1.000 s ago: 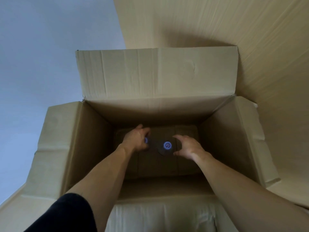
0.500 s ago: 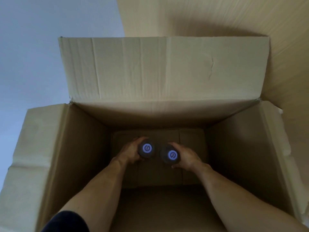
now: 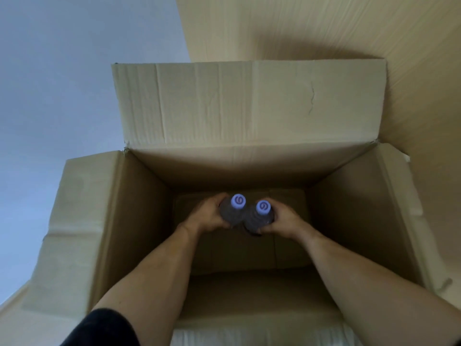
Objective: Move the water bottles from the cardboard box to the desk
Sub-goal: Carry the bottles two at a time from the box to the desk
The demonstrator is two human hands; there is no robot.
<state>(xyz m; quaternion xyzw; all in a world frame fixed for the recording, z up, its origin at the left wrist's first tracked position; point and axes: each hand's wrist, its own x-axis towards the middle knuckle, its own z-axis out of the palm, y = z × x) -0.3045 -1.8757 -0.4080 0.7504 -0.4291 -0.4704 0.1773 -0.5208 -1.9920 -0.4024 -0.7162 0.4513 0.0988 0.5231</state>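
Note:
Deep inside the open cardboard box (image 3: 249, 108) both my arms reach down. My left hand (image 3: 208, 216) grips an upright water bottle (image 3: 234, 208) with a pale purple cap. My right hand (image 3: 284, 221) grips a second bottle (image 3: 259, 213) of the same kind. The two bottles touch side by side near the middle of the box. Only their caps and dark shoulders show; their lower bodies are hidden by my fingers and the shadow.
The box's four flaps stand open, the far one (image 3: 224, 101) tall and upright. A pale wood-grain surface (image 3: 349, 28) lies beyond and to the right of the box. A grey-white wall (image 3: 62, 71) fills the left. Something white (image 3: 249, 335) shows below the near flap.
Both hands closed round the bottles and raised them off the box's bottom. The caps now look larger and closer together.

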